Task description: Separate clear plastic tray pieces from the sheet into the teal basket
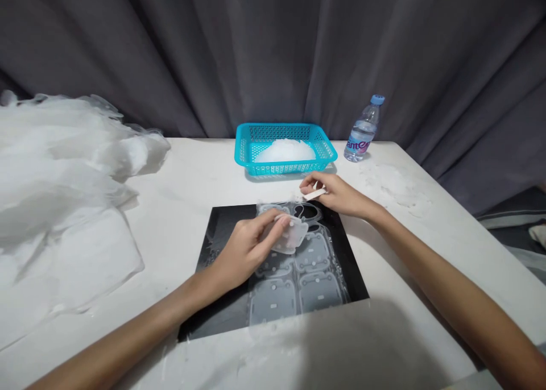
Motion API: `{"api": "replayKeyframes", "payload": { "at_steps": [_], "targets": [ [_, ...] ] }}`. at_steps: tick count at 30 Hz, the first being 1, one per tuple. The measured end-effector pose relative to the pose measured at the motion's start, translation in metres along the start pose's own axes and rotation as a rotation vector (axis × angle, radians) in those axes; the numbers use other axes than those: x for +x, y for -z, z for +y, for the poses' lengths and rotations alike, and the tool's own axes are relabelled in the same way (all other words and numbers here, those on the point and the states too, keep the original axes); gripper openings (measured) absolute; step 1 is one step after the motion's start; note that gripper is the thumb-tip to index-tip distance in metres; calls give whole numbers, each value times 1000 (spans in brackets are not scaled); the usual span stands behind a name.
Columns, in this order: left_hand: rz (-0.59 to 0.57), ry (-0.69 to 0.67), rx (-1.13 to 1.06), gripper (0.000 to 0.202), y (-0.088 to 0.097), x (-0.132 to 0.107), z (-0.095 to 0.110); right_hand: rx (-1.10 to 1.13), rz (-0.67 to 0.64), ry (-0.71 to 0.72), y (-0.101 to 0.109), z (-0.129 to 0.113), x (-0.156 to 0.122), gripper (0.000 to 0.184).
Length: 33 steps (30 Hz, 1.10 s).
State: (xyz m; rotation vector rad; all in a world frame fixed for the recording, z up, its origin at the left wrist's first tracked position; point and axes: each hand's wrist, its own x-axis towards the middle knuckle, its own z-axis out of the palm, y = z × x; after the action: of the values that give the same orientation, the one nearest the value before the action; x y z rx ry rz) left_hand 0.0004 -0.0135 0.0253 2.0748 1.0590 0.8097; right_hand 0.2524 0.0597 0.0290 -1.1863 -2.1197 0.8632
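Note:
A translucent plastic sheet of moulded rounded pieces (298, 282) lies on a black mat (217, 236) in the middle of the white table. My left hand (247, 250) pinches one loose translucent piece (292, 235) just above the sheet. Farther back, my right hand (336, 194) is closed on a small white strip (314, 194) near the sheet's far end.
A turquoise basket (245, 145) holding a heap of white translucent pieces stands behind the mat. To its right stands a water bottle (363, 129). A large pile of clear plastic sheets (63, 179) covers the table's left side. White scraps (396, 188) lie at right. A dark curtain hangs behind.

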Motion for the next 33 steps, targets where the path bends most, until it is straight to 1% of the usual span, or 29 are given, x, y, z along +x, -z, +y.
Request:
{"api": "replayKeyframes", "payload": {
  "at_steps": [1, 2, 3, 5, 7, 11, 17, 21, 24, 28, 33],
  "targets": [
    [-1, 30, -66, 32, 0, 3, 0, 49, 0, 19, 6, -9, -3, 18],
    [4, 42, -123, 32, 1, 5, -1, 92, -36, 40, 12, -18, -6, 21],
    [10, 47, -170, 32, 1, 7, -1, 124, -99, 63, 17, -28, -9, 22],
    [25, 40, -237, 30, 2, 7, -2, 142, -219, 98, 25, -45, -16, 19],
    [43, 23, -266, 27, 2, 6, -2, 129, -267, 130, 27, -57, -21, 15],
    [90, -10, -226, 23, 4, 3, -5, 100, -209, 204, 26, -63, -27, 15],
    [92, -117, -151, 18, 6, 2, -12, -22, -118, 312, 29, -63, -29, 11],
    [117, -122, -145, 17, 4, -1, -20, -114, -104, 395, 28, -66, -31, 12],
    [100, -130, -164, 17, 3, -2, -26, -157, -95, 442, 26, -69, -32, 13],
    [71, -129, -189, 17, 4, -3, -27, -175, -70, 488, 24, -71, -34, 10],
    [37, -115, -175, 19, 5, -2, -27, -242, -48, 486, 24, -74, -35, 10]
  ]
}}
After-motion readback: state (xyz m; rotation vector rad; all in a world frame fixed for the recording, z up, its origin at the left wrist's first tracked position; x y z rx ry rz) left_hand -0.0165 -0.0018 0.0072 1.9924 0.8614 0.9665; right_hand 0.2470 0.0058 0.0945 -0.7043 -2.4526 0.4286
